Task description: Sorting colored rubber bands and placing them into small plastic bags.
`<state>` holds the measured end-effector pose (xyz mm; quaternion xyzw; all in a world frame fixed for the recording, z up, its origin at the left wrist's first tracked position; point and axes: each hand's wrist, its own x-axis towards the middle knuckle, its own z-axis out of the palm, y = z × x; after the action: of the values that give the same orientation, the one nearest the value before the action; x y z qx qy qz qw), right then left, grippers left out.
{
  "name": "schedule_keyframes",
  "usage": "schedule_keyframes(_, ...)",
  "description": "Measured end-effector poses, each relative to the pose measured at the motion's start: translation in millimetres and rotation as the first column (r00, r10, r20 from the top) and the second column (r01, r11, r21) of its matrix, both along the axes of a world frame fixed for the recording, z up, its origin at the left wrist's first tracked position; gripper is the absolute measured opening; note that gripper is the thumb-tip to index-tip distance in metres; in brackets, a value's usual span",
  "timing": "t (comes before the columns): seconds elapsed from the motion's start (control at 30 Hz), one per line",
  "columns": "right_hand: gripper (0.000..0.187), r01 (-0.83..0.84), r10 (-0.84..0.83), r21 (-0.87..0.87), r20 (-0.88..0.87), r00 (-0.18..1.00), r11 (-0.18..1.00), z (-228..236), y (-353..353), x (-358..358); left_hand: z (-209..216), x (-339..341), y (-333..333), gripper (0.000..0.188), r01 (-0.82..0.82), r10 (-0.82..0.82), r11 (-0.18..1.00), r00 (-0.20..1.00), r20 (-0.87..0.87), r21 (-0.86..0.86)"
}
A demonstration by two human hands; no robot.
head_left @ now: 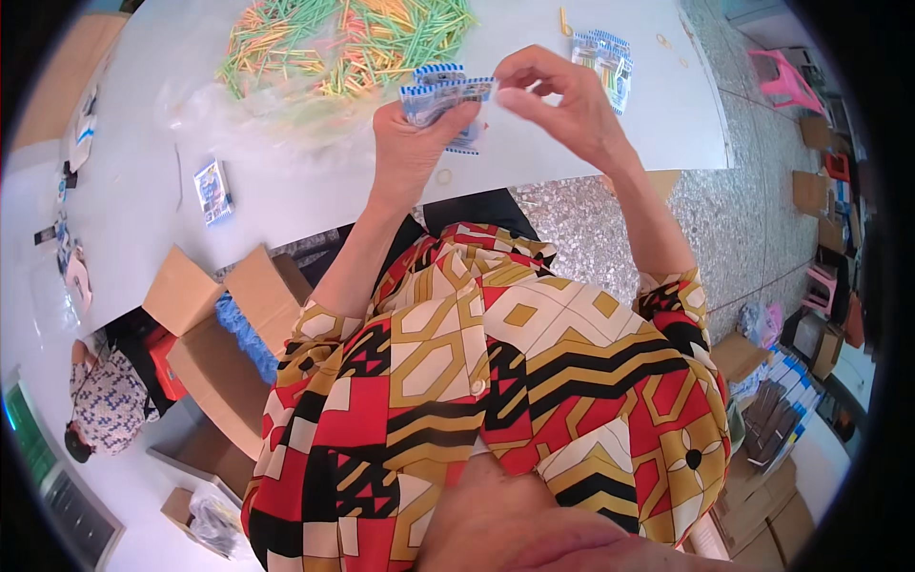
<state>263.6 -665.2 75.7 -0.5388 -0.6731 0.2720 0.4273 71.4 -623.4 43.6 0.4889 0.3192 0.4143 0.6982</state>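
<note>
In my left hand [419,143] is a small stack of blue-and-white packets [443,92], with the thumb pressed across their front and the fingers hidden behind. My right hand [562,100] is raised at the stack's right edge. Its thumb and fingers are bent but apart, and nothing shows between them. Whether the fingertips touch the packet edge is hard to make out. Beyond the left hand spreads a heap of thin green, yellow and orange sticks [353,38] on clear plastic sheeting [267,124].
Several similar packets [605,67] lie at the white table's [305,191] right end, near pale rubber bands [663,41]. A single packet [213,193] lies at the left. An open cardboard box [214,362] stands below the table edge. Another person [110,400] is at far left.
</note>
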Motion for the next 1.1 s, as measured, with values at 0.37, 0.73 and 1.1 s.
schedule_keyframes(0.37,0.014,-0.188,0.203,-0.130,0.109,0.973,0.973,39,14,-35,22,-36,-13,0.025,0.080,-0.078,0.996,0.996,0.040,-0.038)
schedule_keyframes(0.73,0.015,-0.282,0.288,-0.064,0.136,0.948,0.957,36,23,-47,15,-48,-18,0.030,-0.030,0.030,1.000,0.998,0.057,-0.004)
schedule_keyframes(1.1,0.031,-0.272,0.271,0.134,0.032,0.962,0.953,46,20,-51,9,-54,-15,0.034,-0.175,0.174,0.985,0.971,0.164,-0.006)
